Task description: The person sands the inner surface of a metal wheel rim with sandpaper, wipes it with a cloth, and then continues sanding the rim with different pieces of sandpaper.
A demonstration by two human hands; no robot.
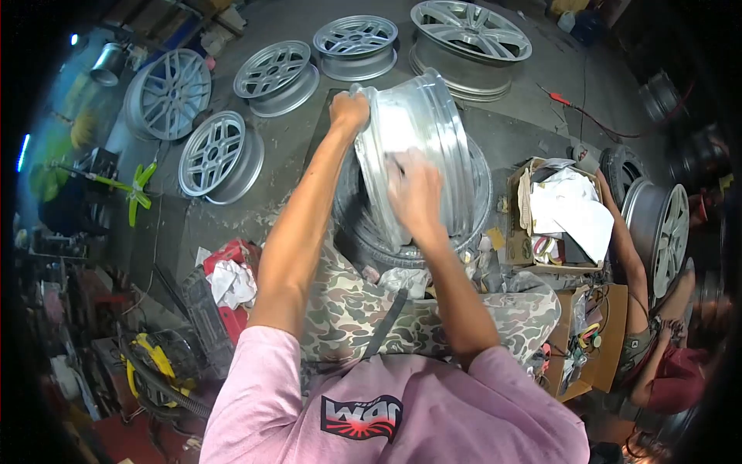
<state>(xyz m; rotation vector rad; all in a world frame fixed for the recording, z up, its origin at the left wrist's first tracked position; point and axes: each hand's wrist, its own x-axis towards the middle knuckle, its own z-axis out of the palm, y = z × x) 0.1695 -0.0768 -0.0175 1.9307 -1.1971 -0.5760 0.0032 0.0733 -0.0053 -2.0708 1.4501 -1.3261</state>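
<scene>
A bare silvery wheel rim (444,127) stands on edge, leaning on a black tyre (481,193) that lies on the floor in front of my crossed legs. My left hand (349,110) is closed round the upper left edge of the rim. On the rim's outer barrel, near its middle, rests my right hand (416,185), smeared by motion. Its fingers are bent against the metal, and something small and dark shows at the fingertips, too blurred to name.
Several spoked wheels, one of them large (471,35), lie in an arc beyond the rim. Right of me are a cardboard box with papers (568,209) and an open box (610,340). A person (680,371) sits at the far right. A red-tipped hose (572,104) crosses the floor.
</scene>
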